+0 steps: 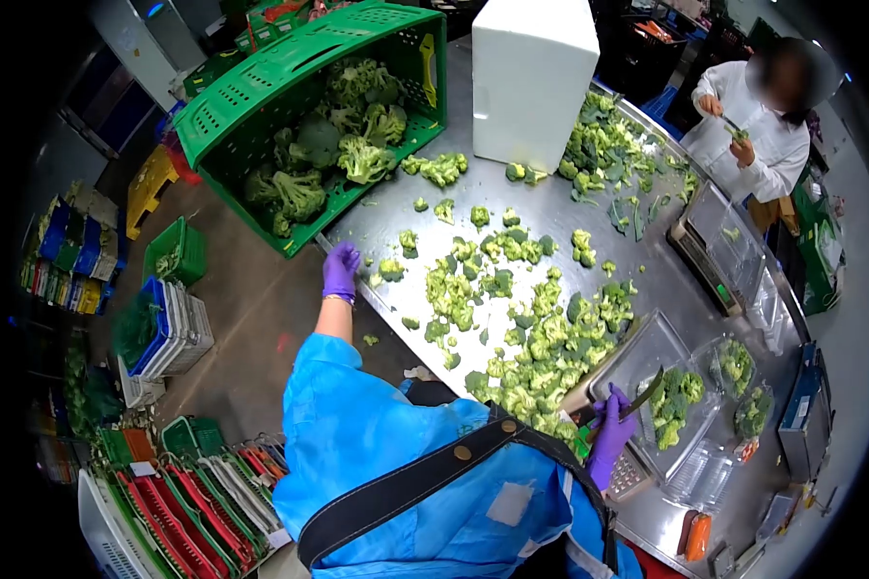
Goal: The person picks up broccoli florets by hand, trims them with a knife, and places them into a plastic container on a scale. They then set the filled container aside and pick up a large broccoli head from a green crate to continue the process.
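Observation:
My left hand (341,270), in a purple glove, is at the table's left edge below the green crate; its fingers are curled together, and whether anything is in them is too small to tell. My right hand (610,436), also gloved in purple, is closed around a knife (644,394) whose dark blade points up and right. Beside it, broccoli florets (667,407) lie in a clear tray on a scale. Many cut florets (550,338) are spread over the steel table (381,227). Large broccoli heads (333,140) fill the tilted green crate (261,101).
A white box (533,87) stands at the back. Across the table a person in a white coat (758,125) holds a knife and a broccoli piece. A second scale (710,256), packed clear containers (734,369) and an orange-handled tool (698,537) are at the right.

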Tool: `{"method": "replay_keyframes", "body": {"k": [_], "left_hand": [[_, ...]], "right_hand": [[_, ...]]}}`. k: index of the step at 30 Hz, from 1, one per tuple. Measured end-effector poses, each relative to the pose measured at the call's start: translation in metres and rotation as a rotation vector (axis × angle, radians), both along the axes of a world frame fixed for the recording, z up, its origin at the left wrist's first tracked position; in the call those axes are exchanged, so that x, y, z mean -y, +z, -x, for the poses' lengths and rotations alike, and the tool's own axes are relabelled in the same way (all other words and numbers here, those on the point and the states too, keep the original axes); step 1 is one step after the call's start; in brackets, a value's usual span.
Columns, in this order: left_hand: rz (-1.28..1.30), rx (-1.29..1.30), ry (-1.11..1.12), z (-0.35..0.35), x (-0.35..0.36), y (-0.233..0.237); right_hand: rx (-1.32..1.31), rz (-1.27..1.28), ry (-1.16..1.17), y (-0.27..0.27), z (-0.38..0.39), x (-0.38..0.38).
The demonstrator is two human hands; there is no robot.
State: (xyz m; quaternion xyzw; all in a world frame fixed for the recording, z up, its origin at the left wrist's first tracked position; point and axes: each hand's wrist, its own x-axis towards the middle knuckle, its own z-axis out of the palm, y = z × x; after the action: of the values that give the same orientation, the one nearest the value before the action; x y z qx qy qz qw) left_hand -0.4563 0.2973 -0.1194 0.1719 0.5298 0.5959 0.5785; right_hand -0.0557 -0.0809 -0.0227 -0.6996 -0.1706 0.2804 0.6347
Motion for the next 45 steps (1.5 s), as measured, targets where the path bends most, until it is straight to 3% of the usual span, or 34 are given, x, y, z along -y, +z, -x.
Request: {"method": "replay_keyframes", "body": {"k": [2, 4, 6, 8, 10, 13, 15, 16, 18, 19, 22, 25, 28, 29, 32, 37, 40, 45], "left_hand": [[-0.078, -0.138, -0.027, 0.010, -0.043, 0.004], [-0.205, -0.465, -0.036, 0.020, -0.091, 0.008], [-0.369, -0.961, 0.113, 0.028, -0.141, 0.015], [-0.424, -1.198, 0.142, 0.034, -0.174, 0.043], [-0.347, -1.124, 0.113, 0.052, -0.223, 0.048], [-0.428, -1.205, 0.116, 0.055, -0.261, 0.052], [-0.048, -1.624, 0.264, 0.066, -0.306, 0.027], [-0.054, -1.629, 0.252, 0.068, -0.311, 0.029], [-0.009, -1.609, 0.035, 0.069, -0.304, 0.047], [0.056, -1.669, -0.081, 0.054, -0.283, 0.082], [-0.276, -2.121, -0.062, 0.161, -0.374, -0.053], [-0.531, -1.173, 0.156, 0.116, -0.289, 0.021], [-0.711, -0.337, 0.059, 0.099, -0.226, 0.072], [-0.705, -0.345, 0.062, 0.092, -0.206, 0.089], [-0.515, 0.236, -0.143, 0.061, -0.150, 0.124], [-0.273, 0.488, -0.566, -0.019, -0.093, 0.104], [-0.206, 0.356, -0.770, -0.081, -0.054, 0.103], [-0.012, 0.556, -1.008, -0.149, -0.018, 0.058]], "right_hand": [[-0.024, 0.016, -0.055, -0.011, 0.011, -0.014], [-0.024, 0.075, -0.066, -0.020, 0.029, -0.031], [-0.102, 0.051, -0.138, -0.032, 0.052, -0.046], [-0.133, 0.088, -0.146, -0.036, 0.071, -0.062], [-0.185, 0.077, -0.103, -0.045, 0.085, -0.076], [-0.183, 0.074, -0.116, -0.045, 0.090, -0.095], [-0.182, 0.100, -0.131, -0.039, 0.087, -0.105], [-0.171, 0.133, -0.145, -0.032, 0.086, -0.112], [-0.131, 0.166, -0.174, -0.025, 0.085, -0.121], [-0.127, 0.172, -0.181, -0.024, 0.083, -0.122], [-0.101, 0.155, -0.166, -0.026, 0.081, -0.120], [-0.076, 0.230, -0.181, -0.024, 0.087, -0.118], [-0.073, 0.223, -0.148, -0.020, 0.088, -0.116], [-0.079, 0.227, -0.142, -0.022, 0.087, -0.116], [-0.116, 0.248, -0.128, -0.026, 0.088, -0.118], [-0.071, 0.222, -0.100, -0.005, 0.095, -0.127], [-0.071, 0.186, -0.123, -0.002, 0.099, -0.114], [-0.077, 0.138, -0.216, -0.014, 0.106, -0.083]]}}
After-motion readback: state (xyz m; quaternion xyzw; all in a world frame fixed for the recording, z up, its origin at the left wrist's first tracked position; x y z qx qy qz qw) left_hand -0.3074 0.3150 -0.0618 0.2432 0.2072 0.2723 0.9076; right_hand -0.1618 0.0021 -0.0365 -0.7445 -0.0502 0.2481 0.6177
